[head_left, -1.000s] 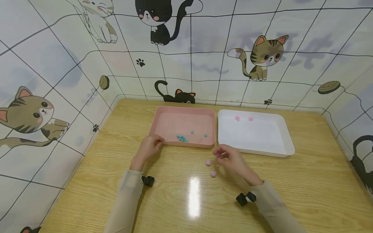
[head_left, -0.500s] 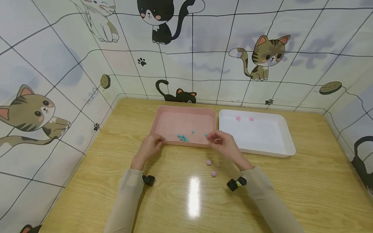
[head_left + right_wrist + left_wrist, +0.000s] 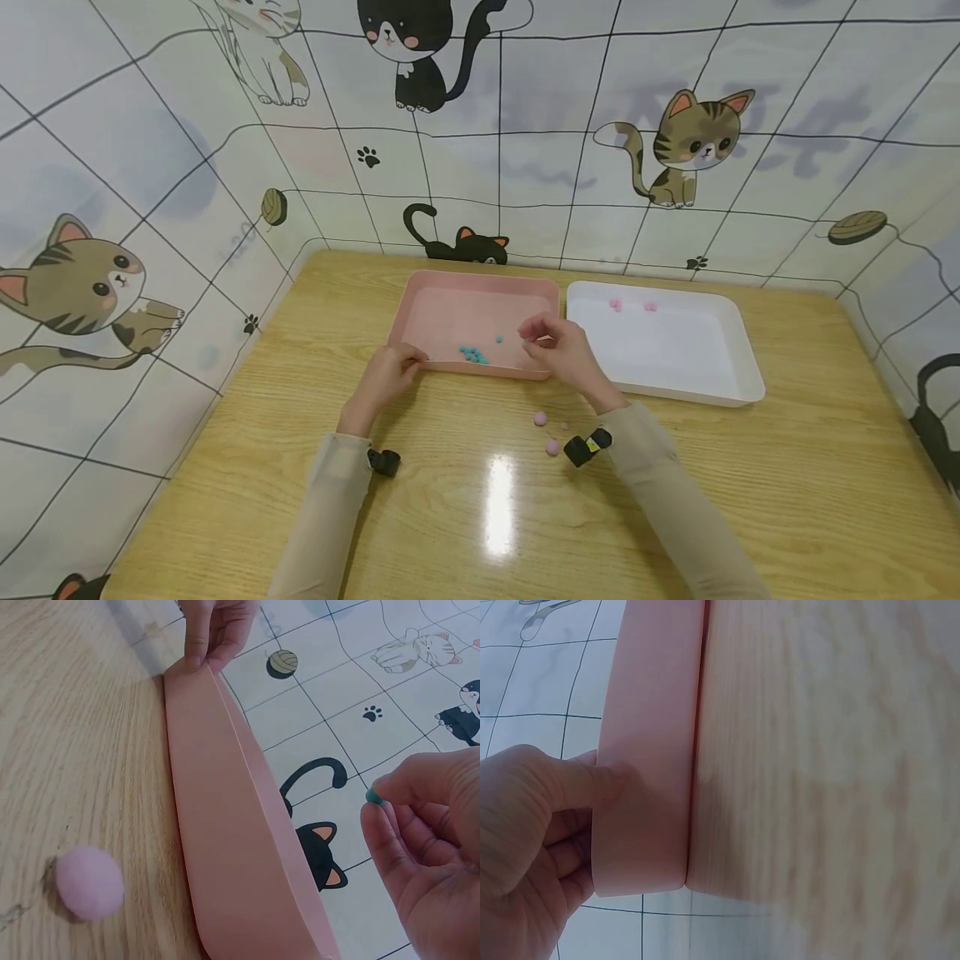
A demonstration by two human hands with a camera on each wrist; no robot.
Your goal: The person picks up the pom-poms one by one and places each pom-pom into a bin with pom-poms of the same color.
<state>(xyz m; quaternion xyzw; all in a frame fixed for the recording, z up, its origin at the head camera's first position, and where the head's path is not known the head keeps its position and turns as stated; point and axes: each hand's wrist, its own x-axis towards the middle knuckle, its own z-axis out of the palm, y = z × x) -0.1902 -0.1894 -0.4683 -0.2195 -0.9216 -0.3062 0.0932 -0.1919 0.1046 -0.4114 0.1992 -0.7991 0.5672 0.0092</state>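
Note:
My left hand grips the near left corner of the pink tray; its thumb lies on the tray's outer wall in the left wrist view. Over the right part of this tray hovers my right hand, thumb and finger pinching a small teal ball, best seen in the right wrist view. Several more teal balls lie in a cluster by the tray's near wall, with a single teal ball farther back.
To the right stands a white tray holding a few pink pieces near its back wall. Pink fuzzy pompoms of differing size lie on the wooden table in front. Cat-patterned cloth walls in the back and sides.
My right hand has moved from the table before the trays, up and leftward over the pink tray, carrying the teal ball. My left hand keeps its hold on the tray corner.

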